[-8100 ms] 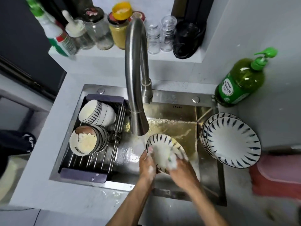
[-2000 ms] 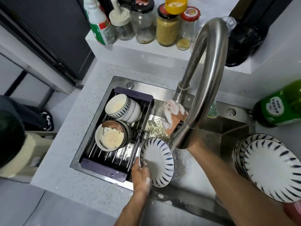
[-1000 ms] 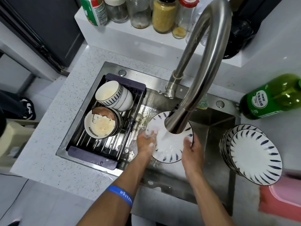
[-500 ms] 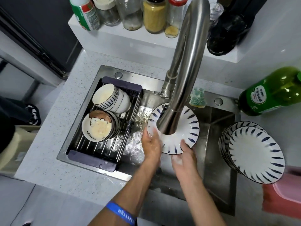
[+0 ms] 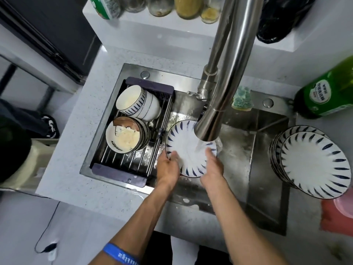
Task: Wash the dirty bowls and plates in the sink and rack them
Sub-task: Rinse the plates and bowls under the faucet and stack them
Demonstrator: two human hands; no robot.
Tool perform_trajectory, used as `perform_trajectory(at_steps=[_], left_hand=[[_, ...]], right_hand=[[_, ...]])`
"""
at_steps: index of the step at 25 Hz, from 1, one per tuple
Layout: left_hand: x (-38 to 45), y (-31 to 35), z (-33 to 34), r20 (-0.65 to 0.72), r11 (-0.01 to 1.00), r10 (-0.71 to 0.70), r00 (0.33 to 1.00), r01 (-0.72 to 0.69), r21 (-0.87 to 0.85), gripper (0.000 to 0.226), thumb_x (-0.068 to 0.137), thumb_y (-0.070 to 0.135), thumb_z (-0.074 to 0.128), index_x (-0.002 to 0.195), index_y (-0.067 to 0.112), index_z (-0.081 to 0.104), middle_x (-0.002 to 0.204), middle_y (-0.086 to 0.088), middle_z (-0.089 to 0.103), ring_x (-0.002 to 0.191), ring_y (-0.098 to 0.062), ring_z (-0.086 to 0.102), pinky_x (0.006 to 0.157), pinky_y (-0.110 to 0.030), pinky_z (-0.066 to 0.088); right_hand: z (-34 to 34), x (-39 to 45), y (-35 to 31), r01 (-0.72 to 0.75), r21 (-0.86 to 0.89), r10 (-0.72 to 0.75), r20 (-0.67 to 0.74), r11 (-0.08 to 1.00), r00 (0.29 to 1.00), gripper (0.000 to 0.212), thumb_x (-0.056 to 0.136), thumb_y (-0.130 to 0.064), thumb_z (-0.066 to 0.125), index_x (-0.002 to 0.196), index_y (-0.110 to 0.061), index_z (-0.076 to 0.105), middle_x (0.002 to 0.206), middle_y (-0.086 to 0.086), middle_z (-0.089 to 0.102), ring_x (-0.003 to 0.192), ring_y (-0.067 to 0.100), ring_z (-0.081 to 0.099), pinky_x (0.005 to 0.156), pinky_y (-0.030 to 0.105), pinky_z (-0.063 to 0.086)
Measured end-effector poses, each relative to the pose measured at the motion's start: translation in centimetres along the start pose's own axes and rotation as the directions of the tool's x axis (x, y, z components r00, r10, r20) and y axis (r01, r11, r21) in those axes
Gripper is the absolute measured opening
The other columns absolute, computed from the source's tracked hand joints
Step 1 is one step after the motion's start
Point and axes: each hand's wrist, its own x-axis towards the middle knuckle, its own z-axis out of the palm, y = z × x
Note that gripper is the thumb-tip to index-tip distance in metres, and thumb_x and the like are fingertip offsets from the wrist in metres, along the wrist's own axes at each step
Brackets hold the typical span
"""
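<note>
White round ceramic plate with blue dash rim (image 5: 184, 148) is in the stainless steel sink (image 5: 236, 159), tilted face-up under the spout of the tall brushed-steel gooseneck faucet (image 5: 227, 73); water stream (image 5: 199, 148) runs onto its right part. Left hand (image 5: 168, 168) grips the plate's lower-left rim, thumb over the face, fingers curled behind. Right hand (image 5: 212, 167) is on the lower-right of the plate, fingers laid fairly straight on the wet face near the stream; whether the thumb hooks under the rim, cannot tell. Blue wristband (image 5: 119, 254) on left forearm.

Dark purple-framed wire drain rack (image 5: 122, 169) sits over the sink's left side. In it: a stack of white blue-striped bowls (image 5: 139, 102) lying on its side at the back, opening to the left, pale residue inside; in front, a second sideways bowl stack (image 5: 127, 137), front bowl with brown cartoon print and yellowish food scraps inside.

Stack of matching blue-dash plates (image 5: 313, 163) leans on the counter just right of the sink. Teal-yellow sponge (image 5: 241, 99) on the sink's back ledge behind the faucet. Green dish-soap bottle (image 5: 326, 90) at right. Glass jars (image 5: 172, 6) on the white shelf above, contents yellowish in some. Black plastic bag (image 5: 280, 18) on the shelf, right end.
</note>
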Motion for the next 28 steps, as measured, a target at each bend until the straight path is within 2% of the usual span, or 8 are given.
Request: perform_trajectory(at_steps=[4, 8, 12, 17, 21, 24, 25, 28], left_hand=[[-1.1, 2.6, -1.4, -0.022, 0.891, 0.421, 0.907, -0.409, 0.197, 0.031, 0.104, 0.017, 0.045, 0.132, 0.006, 0.050, 0.106, 0.000, 0.060, 0.091, -0.009, 0.059, 0.081, -0.011, 0.048], [-0.9, 3.9, -2.6, -0.088, 0.910, 0.398, 0.913, -0.381, 0.163, 0.030, 0.104, 0.016, 0.044, 0.132, 0.004, 0.049, 0.107, 0.003, 0.057, 0.093, -0.009, 0.054, 0.070, 0.001, 0.041], [0.9, 2.3, -3.2, -0.106, 0.947, 0.310, 0.945, -0.297, 0.122, 0.030, 0.105, 0.017, 0.044, 0.131, 0.005, 0.051, 0.110, 0.007, 0.051, 0.107, -0.010, 0.052, 0.092, -0.017, 0.036], [1.4, -1.3, -3.3, -0.125, 0.980, 0.182, 0.975, -0.170, 0.102, 0.039, 0.105, 0.018, 0.045, 0.141, 0.003, 0.043, 0.117, 0.002, 0.047, 0.121, -0.017, 0.047, 0.098, -0.019, 0.031], [1.9, -1.9, -2.9, -0.128, 0.997, 0.059, 0.990, -0.065, -0.046, 0.051, 0.104, 0.017, 0.047, 0.151, 0.006, 0.031, 0.137, -0.006, 0.047, 0.135, -0.023, 0.040, 0.117, -0.034, 0.026], [1.8, -1.3, -2.3, -0.050, 0.993, -0.049, 0.998, 0.043, -0.110, 0.057, 0.103, 0.026, 0.049, 0.153, 0.008, 0.027, 0.140, -0.011, 0.049, 0.135, -0.027, 0.043, 0.117, -0.041, 0.028], [2.2, -1.4, -2.3, 0.020, 0.984, -0.095, 0.995, 0.097, -0.150, 0.059, 0.102, 0.033, 0.051, 0.151, 0.007, 0.030, 0.138, -0.012, 0.054, 0.131, -0.029, 0.049, 0.114, -0.043, 0.033], [2.7, -0.4, -1.7, 0.215, 0.984, -0.112, 0.970, 0.138, -0.112, 0.060, 0.094, 0.044, 0.061, 0.138, 0.004, 0.051, 0.125, -0.009, 0.065, 0.114, -0.029, 0.063, 0.104, -0.048, 0.047]], right_hand=[[5.0, -0.4, -1.1, 0.324, -0.321, -0.336, 0.018, 0.890, 0.942, 0.007, 0.094, -0.007, 0.056, 0.099, -0.009, 0.061, 0.090, 0.004, 0.056, 0.088, 0.023, 0.057, 0.052, 0.020, 0.039], [4.4, -1.9, -1.5, 0.441, -0.444, -0.431, 0.130, 0.780, 0.893, 0.016, 0.098, -0.019, 0.052, 0.111, -0.012, 0.057, 0.108, 0.013, 0.064, 0.094, 0.025, 0.058, 0.073, 0.025, 0.044], [-2.0, -3.7, 5.8, 0.508, -0.832, -0.458, 0.371, 0.222, 0.808, 0.039, 0.102, -0.044, 0.033, 0.119, -0.019, 0.058, 0.120, 0.008, 0.064, 0.109, 0.030, 0.056, 0.089, 0.036, 0.041], [-5.9, -3.2, 9.6, 0.619, -0.700, -0.339, 0.714, -0.357, 0.613, 0.042, 0.098, -0.036, 0.028, 0.101, -0.019, 0.065, 0.101, 0.006, 0.070, 0.096, 0.029, 0.062, 0.086, 0.044, 0.048], [-7.6, 0.7, 4.5, 0.468, -0.858, -0.411, 0.512, -0.211, 0.754, 0.045, 0.103, -0.040, 0.028, 0.103, -0.015, 0.066, 0.093, 0.004, 0.070, 0.091, 0.024, 0.062, 0.089, 0.041, 0.046], [-3.4, 0.0, 0.9, 0.309, -0.551, -0.178, 0.278, 0.775, 0.944, 0.038, 0.102, -0.045, 0.041, 0.119, -0.019, 0.063, 0.105, 0.000, 0.071, 0.092, 0.020, 0.067, 0.081, 0.036, 0.053], [-2.0, -0.6, -0.3, 0.223, -0.336, -0.134, 0.269, 0.915, 0.954, 0.031, 0.100, -0.041, 0.049, 0.118, -0.020, 0.064, 0.107, 0.002, 0.072, 0.093, 0.022, 0.070, 0.079, 0.037, 0.056], [-0.2, -1.9, -4.0, 0.370, -0.333, -0.306, 0.231, 0.867, 0.924, 0.011, 0.095, -0.021, 0.058, 0.094, -0.021, 0.068, 0.093, 0.000, 0.073, 0.087, 0.022, 0.068, 0.075, 0.034, 0.053]])
